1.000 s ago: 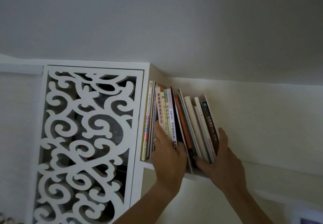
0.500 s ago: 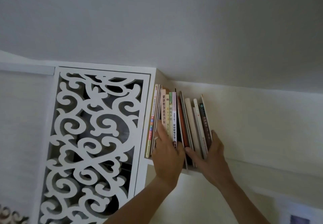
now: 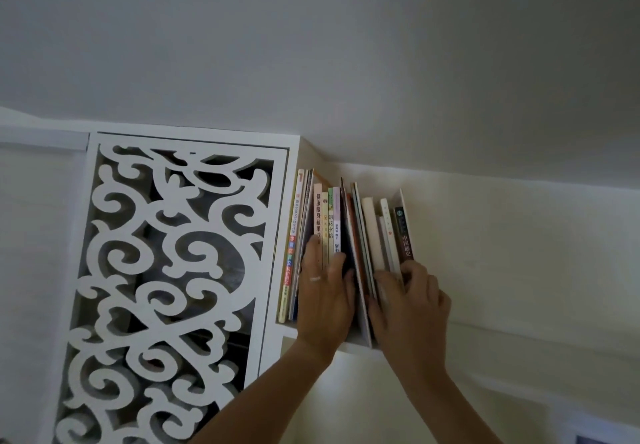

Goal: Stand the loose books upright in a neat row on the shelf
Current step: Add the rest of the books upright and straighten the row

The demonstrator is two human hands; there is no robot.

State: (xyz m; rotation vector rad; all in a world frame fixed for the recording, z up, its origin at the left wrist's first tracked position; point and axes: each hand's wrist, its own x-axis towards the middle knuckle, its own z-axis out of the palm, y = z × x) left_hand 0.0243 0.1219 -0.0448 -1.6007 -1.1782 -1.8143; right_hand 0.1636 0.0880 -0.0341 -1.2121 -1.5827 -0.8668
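Since before, our right hand curled onto the fanned, colourful books; left hand fingers lie flat on spines.

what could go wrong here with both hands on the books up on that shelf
1. No bookend shows past the brown book at the row's right end, so the leaning right-hand books may slide over if the right hand lets go.
2. The large thin book juts past the shelf edge and might tip off.
3. The left hand pressing the left spines could push them unevenly.
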